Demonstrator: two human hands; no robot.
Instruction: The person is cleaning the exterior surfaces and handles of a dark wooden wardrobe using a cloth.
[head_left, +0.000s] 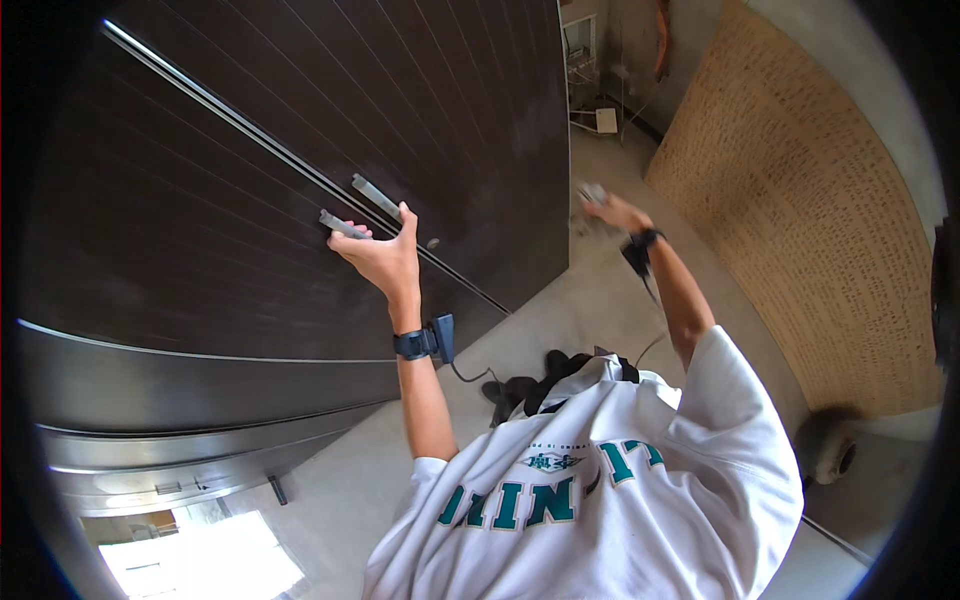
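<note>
Two grey metal bar handles stand on either side of the seam of a dark double-door cabinet (480, 135) in front of me. My left hand (382, 259) is at these handles. Its fingers curl around the left handle (341, 223), while its thumb lies against the lower end of the right handle (375, 195). Out to the right, my right hand (626, 212) is raised over the floor, away from the doors. It holds a small crumpled whitish-grey thing, perhaps a cloth (592, 193), which is blurred. Both doors look closed along the bright metal seam.
A round lock (433, 243) sits below the right handle. On the right, a large tan panel covered in writing (795, 225) leans along the wall. A white rack (581, 52) stands beyond the cabinet. A dark round pot (829, 450) is at the lower right, and a bright window (202, 555) at the lower left.
</note>
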